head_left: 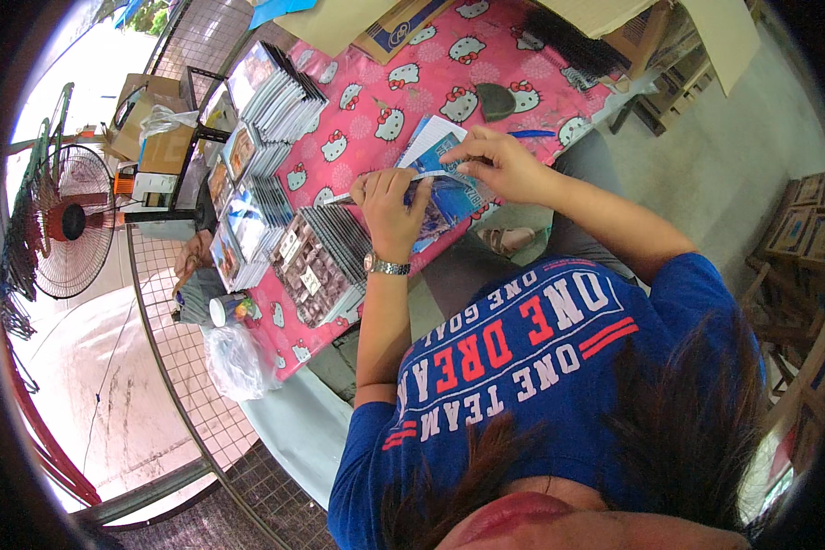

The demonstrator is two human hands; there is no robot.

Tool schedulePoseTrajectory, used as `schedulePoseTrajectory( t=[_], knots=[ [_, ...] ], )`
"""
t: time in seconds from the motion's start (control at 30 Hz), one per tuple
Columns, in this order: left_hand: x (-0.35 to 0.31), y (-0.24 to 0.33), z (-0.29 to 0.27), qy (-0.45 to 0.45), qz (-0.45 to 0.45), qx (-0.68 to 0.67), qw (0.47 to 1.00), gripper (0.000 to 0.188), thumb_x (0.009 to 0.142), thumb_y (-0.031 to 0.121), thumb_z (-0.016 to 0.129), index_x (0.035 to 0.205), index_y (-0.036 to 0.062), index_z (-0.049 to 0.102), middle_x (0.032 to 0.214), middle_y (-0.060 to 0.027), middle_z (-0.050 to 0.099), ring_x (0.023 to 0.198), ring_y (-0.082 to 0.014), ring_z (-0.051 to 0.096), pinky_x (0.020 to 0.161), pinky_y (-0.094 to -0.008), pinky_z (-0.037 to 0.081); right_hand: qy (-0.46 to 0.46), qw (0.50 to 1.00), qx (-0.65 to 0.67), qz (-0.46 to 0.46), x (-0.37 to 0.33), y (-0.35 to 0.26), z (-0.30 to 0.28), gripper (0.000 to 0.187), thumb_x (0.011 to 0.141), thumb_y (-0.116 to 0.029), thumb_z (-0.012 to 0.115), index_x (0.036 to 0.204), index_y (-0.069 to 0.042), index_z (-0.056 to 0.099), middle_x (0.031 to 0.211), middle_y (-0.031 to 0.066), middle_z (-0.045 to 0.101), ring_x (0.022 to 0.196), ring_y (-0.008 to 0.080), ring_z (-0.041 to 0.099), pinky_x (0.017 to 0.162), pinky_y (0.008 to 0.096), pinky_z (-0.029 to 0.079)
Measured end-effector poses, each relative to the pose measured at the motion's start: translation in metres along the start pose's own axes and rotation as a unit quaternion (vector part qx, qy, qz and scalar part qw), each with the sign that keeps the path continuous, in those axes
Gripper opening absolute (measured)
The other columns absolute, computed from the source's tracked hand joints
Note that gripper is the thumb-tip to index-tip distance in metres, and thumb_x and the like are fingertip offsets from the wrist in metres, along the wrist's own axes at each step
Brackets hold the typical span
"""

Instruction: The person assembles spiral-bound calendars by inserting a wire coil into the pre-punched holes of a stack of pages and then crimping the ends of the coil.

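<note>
A notebook with a blue printed cover (451, 203) and white pages lies at the near edge of the table, partly hidden by both hands. My left hand (392, 209), wearing a wristwatch, has its fingers bent over the left part of the notebook and holds it. Above the cover's upper right part is my right hand (506, 167), its thumb and forefinger closed in a pinch. What sits between those fingertips is too small to make out. Left of my left hand stands a stack of notebooks (313, 266) with dark bound edges and brown picture covers.
More notebook stacks (270, 105) line the table's left side. A pink patterned tablecloth (357, 128) covers the table. Beyond my right hand lie a blue pen (530, 134) and a dark rounded piece (495, 102). A fan (71, 222) stands left; a plastic bag (238, 362) hangs by the corner.
</note>
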State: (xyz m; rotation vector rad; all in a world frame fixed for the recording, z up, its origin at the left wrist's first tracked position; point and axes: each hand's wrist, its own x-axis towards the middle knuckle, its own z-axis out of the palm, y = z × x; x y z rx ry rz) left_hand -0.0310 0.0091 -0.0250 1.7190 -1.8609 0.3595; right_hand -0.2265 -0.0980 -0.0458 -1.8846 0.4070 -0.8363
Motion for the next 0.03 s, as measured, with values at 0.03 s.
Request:
schedulePoseTrajectory(
  t=[0.03],
  knots=[
    [-0.0005,-0.0001,-0.0005,0.0,0.001,0.0,1.0,0.019,0.077,0.024,0.074,0.088,0.0107,0.066,0.088,-0.0054,0.066,0.09,-0.024,0.059,0.089,-0.0386,0.035,0.0,1.0,0.0,0.0,-0.0001,-0.0002,0.0002,0.028,0.086,-0.001,0.064,0.112,-0.009,0.068,0.087,0.0071,0.052,0.081,0.0206,0.054,0.074,0.0318,0.045]
  ],
)
